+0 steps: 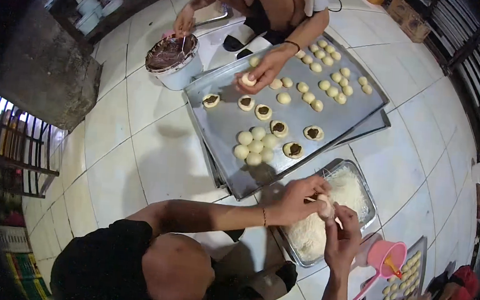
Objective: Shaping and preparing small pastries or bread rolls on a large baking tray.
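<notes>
Over a metal tray (372, 204) of pale shreds that look like grated cheese (351, 187), both my hands work one small pale dough ball (324, 206). My left hand (301, 199) pinches it from the left, fingers bent around it. From the near right, my right hand (342, 232) presses its fingertips against the same ball. Beyond them lies a large metal tray (219, 130) of dough. Several flattened rounds (263, 112) there carry a dark brown filling, beside a cluster of smooth balls (255, 145).
Across the tray, a crouching person holds dough in one hand (266, 68) and a spoon (184, 43) over a bucket (179, 76) of brown paste. A pink dipper (385, 256) with a yellow-handled tool stands right, by another dough tray (409, 273). Another person (457, 291) is lower right.
</notes>
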Demonstrator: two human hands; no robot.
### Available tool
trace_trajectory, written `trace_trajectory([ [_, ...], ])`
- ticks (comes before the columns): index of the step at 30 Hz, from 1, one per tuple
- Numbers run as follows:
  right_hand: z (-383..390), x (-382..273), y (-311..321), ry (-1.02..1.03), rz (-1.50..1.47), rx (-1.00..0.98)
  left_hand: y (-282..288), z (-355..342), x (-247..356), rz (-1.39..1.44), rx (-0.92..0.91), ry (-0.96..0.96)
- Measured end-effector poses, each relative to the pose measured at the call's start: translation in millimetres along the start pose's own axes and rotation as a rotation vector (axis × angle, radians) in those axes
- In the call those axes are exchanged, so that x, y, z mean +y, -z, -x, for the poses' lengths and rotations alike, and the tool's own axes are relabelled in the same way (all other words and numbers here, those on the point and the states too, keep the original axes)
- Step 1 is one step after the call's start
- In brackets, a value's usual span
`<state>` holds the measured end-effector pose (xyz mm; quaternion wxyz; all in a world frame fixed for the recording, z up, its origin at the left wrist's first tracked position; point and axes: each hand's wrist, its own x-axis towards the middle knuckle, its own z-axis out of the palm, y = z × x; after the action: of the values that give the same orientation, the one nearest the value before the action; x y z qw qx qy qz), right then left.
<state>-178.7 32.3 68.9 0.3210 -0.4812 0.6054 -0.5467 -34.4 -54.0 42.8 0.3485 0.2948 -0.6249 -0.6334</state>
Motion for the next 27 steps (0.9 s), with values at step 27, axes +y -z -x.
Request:
trace_trajectory([
  [27, -1, -30, 3, -0.104, -0.086, 0.010, 1, 7, 20, 0.188, -0.127, 0.136],
])
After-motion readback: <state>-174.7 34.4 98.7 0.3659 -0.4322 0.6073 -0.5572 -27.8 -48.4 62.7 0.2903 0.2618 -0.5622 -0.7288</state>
